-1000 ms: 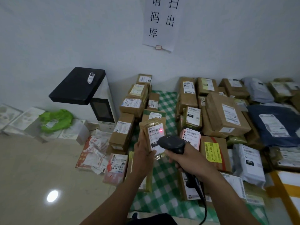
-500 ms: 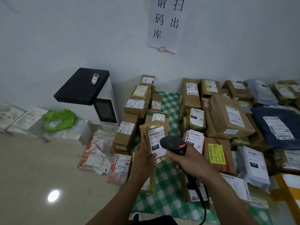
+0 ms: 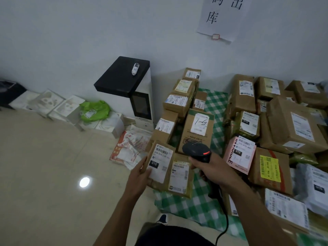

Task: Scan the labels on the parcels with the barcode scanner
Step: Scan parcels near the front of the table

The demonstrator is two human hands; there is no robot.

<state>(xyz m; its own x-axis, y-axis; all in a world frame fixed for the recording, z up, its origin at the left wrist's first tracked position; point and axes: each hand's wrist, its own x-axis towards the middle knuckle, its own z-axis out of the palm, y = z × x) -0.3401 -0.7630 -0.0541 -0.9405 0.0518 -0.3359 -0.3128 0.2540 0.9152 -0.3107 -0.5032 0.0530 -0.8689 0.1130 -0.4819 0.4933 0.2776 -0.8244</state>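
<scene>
Pale wall (image 3: 88, 32) and glossy floor (image 3: 44, 166) frame a green checked cloth (image 3: 195, 206), spread on the floor from 12 to 5 o'clock and heaped with parcels laid label-up, probably so each code can be reached without turning them over.

The left hand (image 3: 140, 176) holds a brown parcel (image 3: 159, 155) at the cloth's 9 o'clock edge. Its thumb is pressed on the lower corner of the label (image 3: 162, 167), and the other fingers are hidden behind. The parcel is tilted face-up towards the head, which keeps the barcode readable. The label reads "010 010" and carries a black "010" tab.

At its 3 o'clock the right hand (image 3: 211, 173) has its fingers wrapped round the handle of the barcode scanner (image 3: 196, 150). A red lamp glows on the scanner and its cable trails to 6 o'clock. No red spot shows on any label, so I cannot tell whether a read is under way.

A second brown parcel (image 3: 180, 176) touches the held one, under the scanner. A pink parcel (image 3: 239, 153) at 3 o'clock is marked "070". The carton (image 3: 197, 128) at 12 o'clock bears a pen scrawl. On the wall notice (image 3: 223, 16) the characters 出 and 库 are legible.
</scene>
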